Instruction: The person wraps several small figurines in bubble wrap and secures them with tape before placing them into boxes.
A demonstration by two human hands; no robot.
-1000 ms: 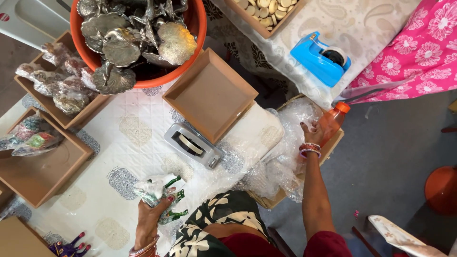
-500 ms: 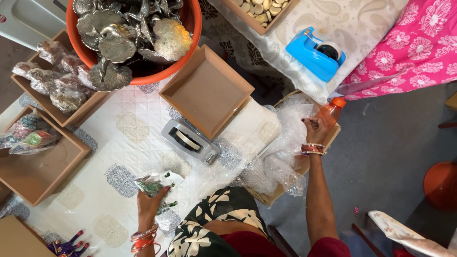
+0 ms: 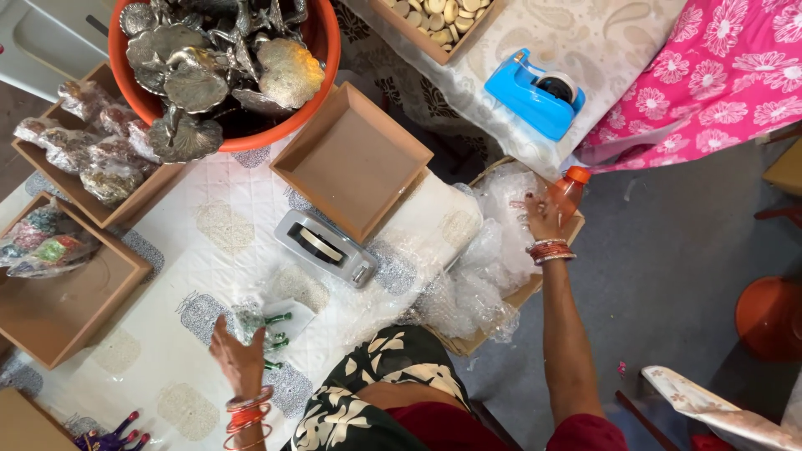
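Observation:
My left hand (image 3: 236, 357) rests on a small clear packet with green pieces (image 3: 266, 327) that lies on the white patterned tablecloth (image 3: 192, 250). My right hand (image 3: 541, 215) reaches into a cardboard box of bubble wrap (image 3: 484, 276) at the table's right side, fingers among the plastic, next to an orange-capped bottle (image 3: 568, 188). Whether it grips a sheet is hidden by the wrap.
An orange tub of silver metal ornaments (image 3: 225, 58), an empty brown tray (image 3: 351, 159), a grey tape dispenser (image 3: 326, 246), trays of wrapped items (image 3: 92, 150), a blue tape dispenser (image 3: 535, 92), a pink floral cloth (image 3: 718, 67) and an orange stool (image 3: 769, 317).
My right hand has stayed in the bubble wrap box, shifting slightly. My left hand has stayed on the small packet on the table.

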